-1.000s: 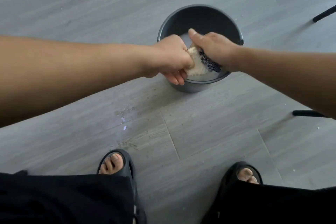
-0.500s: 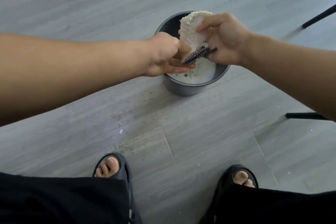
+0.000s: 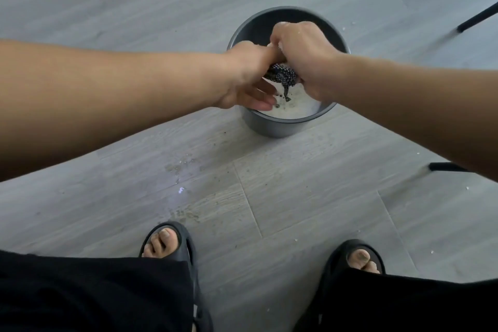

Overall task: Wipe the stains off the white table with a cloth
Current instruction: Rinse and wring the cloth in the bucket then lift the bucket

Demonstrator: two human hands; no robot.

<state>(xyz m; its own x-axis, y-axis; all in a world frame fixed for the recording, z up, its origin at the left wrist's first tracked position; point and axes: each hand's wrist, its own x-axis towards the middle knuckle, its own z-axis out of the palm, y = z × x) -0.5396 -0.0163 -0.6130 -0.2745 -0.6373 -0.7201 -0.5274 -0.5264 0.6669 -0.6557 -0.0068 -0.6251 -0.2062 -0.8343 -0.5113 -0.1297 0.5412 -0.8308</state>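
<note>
Hands, two [image 3: 249, 73] [image 3: 301, 54], on one cloth [image 3: 283, 75] above one bucket [image 3: 272, 127]

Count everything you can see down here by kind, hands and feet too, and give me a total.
Hands: 2, the left hand and the right hand, both squeezing the cloth
Cloth: 1
Bucket: 1
Sandals: 2
Black furniture legs: 2
Total: 8
</note>
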